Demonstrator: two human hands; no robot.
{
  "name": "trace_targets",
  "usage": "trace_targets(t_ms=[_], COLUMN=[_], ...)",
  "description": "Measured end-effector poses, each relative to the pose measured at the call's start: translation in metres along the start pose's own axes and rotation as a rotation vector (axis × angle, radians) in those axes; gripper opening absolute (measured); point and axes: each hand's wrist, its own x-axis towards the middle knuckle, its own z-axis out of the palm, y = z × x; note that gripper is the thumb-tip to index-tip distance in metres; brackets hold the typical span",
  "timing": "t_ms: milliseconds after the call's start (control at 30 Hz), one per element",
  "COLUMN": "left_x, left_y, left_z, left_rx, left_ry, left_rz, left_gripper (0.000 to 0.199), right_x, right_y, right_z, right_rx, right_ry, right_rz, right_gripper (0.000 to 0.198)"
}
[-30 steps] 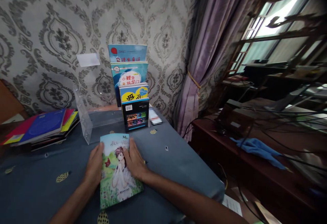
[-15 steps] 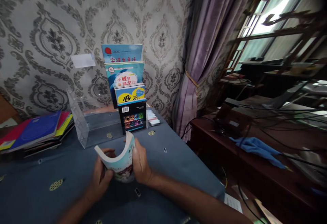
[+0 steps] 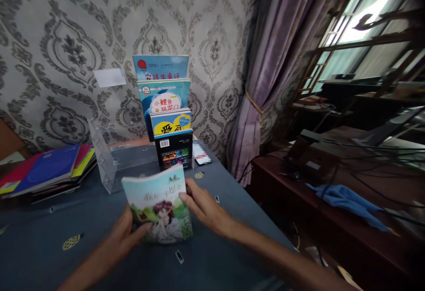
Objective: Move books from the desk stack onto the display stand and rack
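A paperback book (image 3: 162, 207) with a pale blue and green illustrated cover is tilted up between my two hands, its front facing me. My left hand (image 3: 131, 231) grips the lower left edge, the thumb lying on the cover. At the upper right edge my right hand (image 3: 202, 202) pinches the book, thumb in front and fingers behind it. Just beyond stands a clear acrylic rack (image 3: 106, 167). Its right side bears several upright books in rising rows: a black book (image 3: 174, 151) in front, then a yellow-and-blue one (image 3: 171, 122), with taller blue books (image 3: 161, 67) behind.
A stack of folders and notebooks (image 3: 49, 167) lies on the table (image 3: 99, 238) to the left. Right of the rack is a blurred white item (image 3: 201, 153). A purple curtain (image 3: 262, 83) hangs past the table edge. A red-brown desk (image 3: 299, 193) carries cables and a blue cloth (image 3: 348, 204).
The book was bent into a curve and now is nearly flat, its cover turned toward me. My right hand has moved right and opened outward along the edge.
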Motion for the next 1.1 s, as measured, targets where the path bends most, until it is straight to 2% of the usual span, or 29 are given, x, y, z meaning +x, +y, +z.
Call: trace_targets(t_ms=[67,100,133,233,367,433,500,733,867,967,1033,1100], left_x=[0.010,0.017,0.026,0.057,0.090,0.099,0.107,0.125,0.127,0.127,0.125,0.123], left_y=[0.019,0.029,0.039,0.065,0.088,0.089,0.084,0.059,0.052,0.049,0.048,0.048], left_z=[0.012,0.017,0.021,0.029,0.039,0.046,0.052,0.060,0.064,0.068,0.071,0.073], left_rx=[0.018,0.042,0.067,0.213,0.470,0.583,0.681,0.871,0.971,1.051,1.098,1.125], left_ry=[-0.208,-0.273,-0.276,-0.129,0.174,0.270,0.278,0.192,0.246,0.286,0.267,0.248], left_rz=[-0.101,-0.119,-0.083,0.214,0.623,0.754,0.815,0.747,0.699,0.633,0.583,0.524], left_gripper=[0.060,0.060,0.056,0.044,0.033,0.027,0.023,0.025,0.021,0.016,0.013,0.012], right_x=[0.017,0.028,0.039,0.072,0.103,0.111,0.114,0.111,0.107,0.103,0.101,0.102], right_y=[0.003,0.005,0.006,0.006,0.003,0.009,0.022,0.072,0.088,0.100,0.107,0.113], right_z=[-0.012,-0.019,-0.026,-0.047,-0.063,-0.063,-0.059,-0.048,-0.039,-0.029,-0.023,-0.020], right_rx=[0.086,0.111,0.107,-0.017,-0.256,-0.309,-0.320,-0.300,-0.350,-0.353,-0.336,-0.328], right_ry=[0.020,0.034,0.049,0.051,0.286,0.392,0.448,0.435,0.443,0.492,0.527,0.536], right_rz=[-0.005,0.002,0.006,-0.010,-0.210,-0.274,-0.285,-0.223,-0.162,-0.073,-0.031,0.007], right_gripper=[0.021,0.020,0.019,0.010,0.007,0.009,0.011,0.013,0.012,0.025,0.036,0.037])
